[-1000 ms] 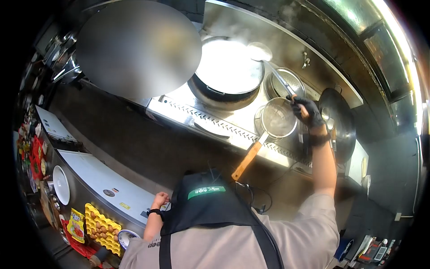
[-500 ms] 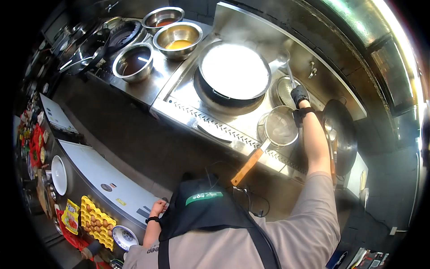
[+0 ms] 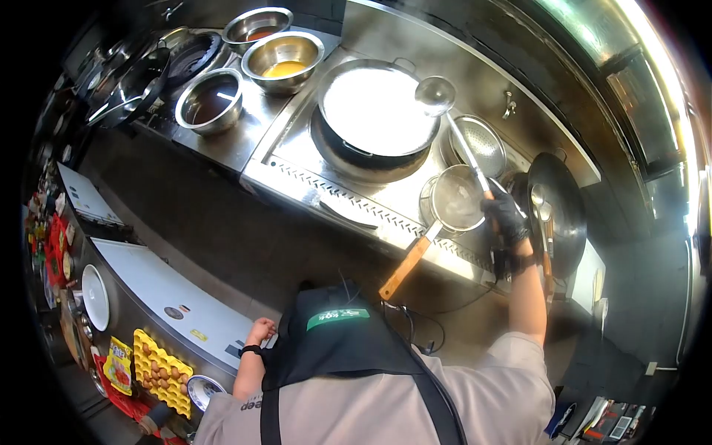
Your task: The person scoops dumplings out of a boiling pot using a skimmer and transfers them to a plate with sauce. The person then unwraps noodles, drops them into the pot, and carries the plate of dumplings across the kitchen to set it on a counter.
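My right hand [image 3: 507,216], in a black glove, is closed round the handle of a ladle [image 3: 465,142]. The ladle's round bowl [image 3: 434,96] is over the right rim of a big pan [image 3: 380,108], whose bright white inside is too glaring to make out. Below the ladle's handle are a mesh strainer [image 3: 457,196] with a wooden handle and a perforated strainer [image 3: 478,147]. Beside the dark apron [image 3: 337,348], my bare left hand [image 3: 262,330] is loosely curled near the edge of the white-topped counter [image 3: 167,297]. Nothing shows in its fingers.
Metal bowls of liquid, one yellow [image 3: 283,65] and one dark [image 3: 210,102], stand left of the stove. A dark wok [image 3: 558,215] leans at the right with spoons near it. Eggs in a yellow tray [image 3: 159,374] and a white plate [image 3: 95,297] are at lower left.
My right hand has come back towards me, and the ladle's bowl has swung from behind the strainers to over the pan's right rim. My left hand has moved slightly up.
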Action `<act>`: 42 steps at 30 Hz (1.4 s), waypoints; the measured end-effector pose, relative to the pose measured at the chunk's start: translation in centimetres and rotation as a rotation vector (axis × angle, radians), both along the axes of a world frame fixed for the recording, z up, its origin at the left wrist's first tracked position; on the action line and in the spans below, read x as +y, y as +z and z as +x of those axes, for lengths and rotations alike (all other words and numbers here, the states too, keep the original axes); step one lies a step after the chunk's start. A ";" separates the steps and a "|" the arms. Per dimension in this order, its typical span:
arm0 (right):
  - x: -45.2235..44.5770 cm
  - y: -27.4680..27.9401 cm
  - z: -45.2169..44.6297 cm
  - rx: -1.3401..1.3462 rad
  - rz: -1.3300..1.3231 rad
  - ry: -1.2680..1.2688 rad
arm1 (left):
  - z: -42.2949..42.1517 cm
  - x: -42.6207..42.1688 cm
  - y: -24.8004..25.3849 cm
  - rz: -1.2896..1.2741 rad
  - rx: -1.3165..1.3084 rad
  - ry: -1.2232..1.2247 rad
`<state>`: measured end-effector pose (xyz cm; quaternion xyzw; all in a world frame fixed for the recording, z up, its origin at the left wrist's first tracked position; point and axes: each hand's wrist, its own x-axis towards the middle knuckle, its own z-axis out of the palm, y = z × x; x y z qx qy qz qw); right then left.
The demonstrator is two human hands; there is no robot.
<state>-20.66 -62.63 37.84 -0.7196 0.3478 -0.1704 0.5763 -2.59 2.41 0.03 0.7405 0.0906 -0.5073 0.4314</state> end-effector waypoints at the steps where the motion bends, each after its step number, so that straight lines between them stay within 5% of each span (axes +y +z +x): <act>1: 0.6 -0.3 -0.6 0.029 0.041 -0.015 | 0.4 -0.2 0.1 0.003 0.002 -0.008; 20: 7.7 -2.1 -0.2 0.085 0.408 0.064 | 3.1 -1.1 0.4 0.038 -0.020 -0.097; 42: 11.7 -1.7 9.3 0.001 0.479 0.211 | 0.9 2.3 0.1 0.017 -0.022 0.035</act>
